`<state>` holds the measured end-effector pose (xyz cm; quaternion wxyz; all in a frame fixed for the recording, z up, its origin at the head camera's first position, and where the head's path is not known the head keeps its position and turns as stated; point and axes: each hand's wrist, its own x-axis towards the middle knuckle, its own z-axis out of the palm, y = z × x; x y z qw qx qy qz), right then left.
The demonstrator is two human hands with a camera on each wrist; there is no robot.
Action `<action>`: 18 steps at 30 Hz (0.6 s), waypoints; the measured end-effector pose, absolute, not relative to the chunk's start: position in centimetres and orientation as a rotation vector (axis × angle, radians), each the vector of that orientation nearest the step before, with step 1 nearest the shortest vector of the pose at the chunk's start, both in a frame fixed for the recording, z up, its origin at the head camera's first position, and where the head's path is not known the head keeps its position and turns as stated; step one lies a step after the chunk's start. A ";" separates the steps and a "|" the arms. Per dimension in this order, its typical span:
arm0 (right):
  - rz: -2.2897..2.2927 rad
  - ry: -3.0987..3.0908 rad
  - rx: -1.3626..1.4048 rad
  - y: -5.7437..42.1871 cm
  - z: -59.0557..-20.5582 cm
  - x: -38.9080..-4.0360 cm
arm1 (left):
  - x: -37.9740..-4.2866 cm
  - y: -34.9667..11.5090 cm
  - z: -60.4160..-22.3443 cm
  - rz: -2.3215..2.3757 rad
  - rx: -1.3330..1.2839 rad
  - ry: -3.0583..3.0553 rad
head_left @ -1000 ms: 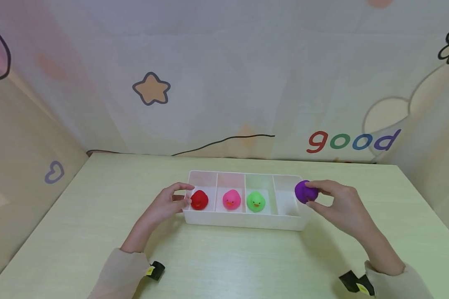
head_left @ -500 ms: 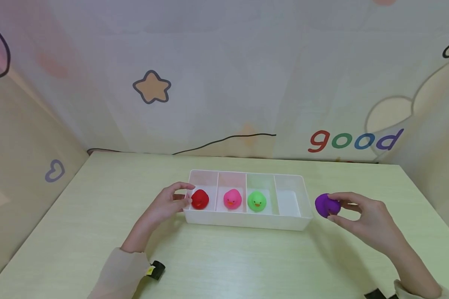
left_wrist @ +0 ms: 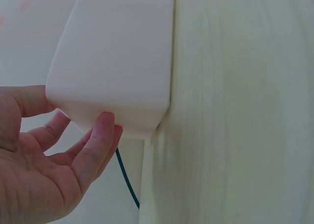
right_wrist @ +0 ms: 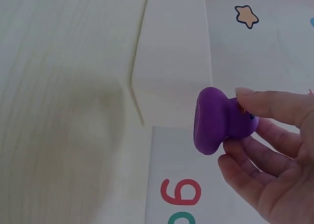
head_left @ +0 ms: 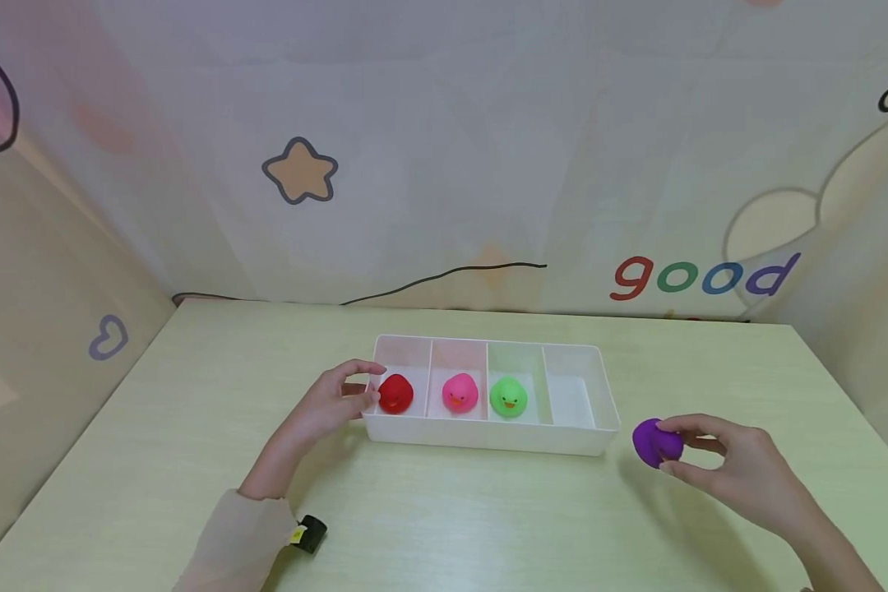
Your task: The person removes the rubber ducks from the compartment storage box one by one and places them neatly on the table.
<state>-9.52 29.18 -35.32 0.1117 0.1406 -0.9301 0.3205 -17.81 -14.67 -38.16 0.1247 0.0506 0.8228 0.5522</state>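
Observation:
A white tray [head_left: 488, 438] with a row of compartments stands mid-table. Its left end is gripped by my left hand [head_left: 338, 400], one digit over the rim and fingertips against the end wall, as the left wrist view shows. To the right of the tray, my right hand [head_left: 740, 469] pinches a purple rubber duck [head_left: 657, 444] between thumb and fingers, above the table. The right wrist view shows the duck [right_wrist: 216, 121] tilted, its flat base turned away from the palm. A red duck [head_left: 395, 395], a pink duck [head_left: 460, 394] and a green duck [head_left: 508, 398] each sit in a compartment; the rightmost compartment is bare.
The pale wooden table [head_left: 444, 510] reaches back to a printed cloth backdrop [head_left: 444, 164] with a star and the word "good". Cloth also rises along both sides. Black straps sit at the left sleeve [head_left: 240, 534].
My right hand has carried the purple duck from over the tray's right end, rightward and toward me. The left hand and the tray have stayed in place.

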 end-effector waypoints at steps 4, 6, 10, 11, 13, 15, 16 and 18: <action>0.986 -2.723 0.465 29.1 -36.1 -9.4 | -17.7 -14.7 -38.0 1.609 0.143 2.398; 1.002 -2.726 0.483 29.1 -36.5 -9.3 | -17.7 -14.7 -38.0 1.611 0.151 2.394; 1.034 -2.724 0.525 29.2 -37.1 -9.2 | -17.7 -14.7 -38.0 1.617 0.162 2.385; 1.037 -2.723 0.538 29.1 -37.3 -9.2 | -17.7 -14.7 -38.0 1.616 0.161 2.385; 1.047 -2.729 0.558 29.1 -37.6 -9.2 | -17.7 -14.7 -38.0 1.616 0.159 2.385; 1.053 -2.737 0.571 29.1 -37.8 -9.2 | -17.7 -14.7 -38.0 1.623 0.154 2.385; 1.054 -2.748 0.572 29.0 -37.9 -9.3 | -17.7 -14.7 -38.0 1.621 0.162 2.387; 1.065 -2.780 0.560 29.0 -38.0 -9.4 | -17.7 -14.7 -37.9 1.624 0.167 2.386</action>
